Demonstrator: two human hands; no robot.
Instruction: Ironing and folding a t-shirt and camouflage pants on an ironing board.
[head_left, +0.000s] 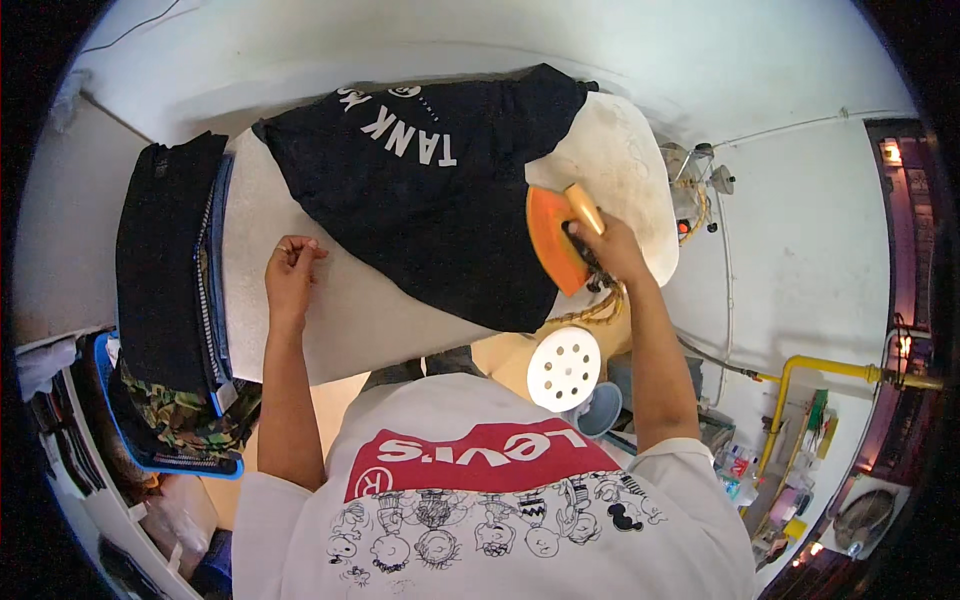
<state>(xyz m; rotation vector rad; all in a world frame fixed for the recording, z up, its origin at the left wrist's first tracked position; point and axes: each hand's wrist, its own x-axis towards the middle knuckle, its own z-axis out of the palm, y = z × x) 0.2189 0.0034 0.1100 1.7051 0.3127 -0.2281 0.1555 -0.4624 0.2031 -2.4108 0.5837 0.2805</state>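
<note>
A black T-shirt (427, 232) with white lettering lies spread over the pale-covered ironing table (637, 157). My right hand (621, 251) grips the handle of an orange electric iron (547, 232) with a wooden grip. The iron is at the shirt's right edge; its underside is hidden, so I cannot tell whether it touches the cloth. A patterned cord (604, 311) trails from its rear. Left of the shirt, my left hand (291, 270) hovers over or rests on the table cover. Its fingers are curled in, a ring on one, with nothing visible in them.
Folded dark garments (165, 255) are stacked at the table's left end. Below them a camouflage garment (176, 416) sits in a blue-rimmed container (202, 469). A white perforated stool seat (566, 367) and a grey bucket (600, 409) stand near my right arm. Yellow pipe (784, 382) runs along the right wall.
</note>
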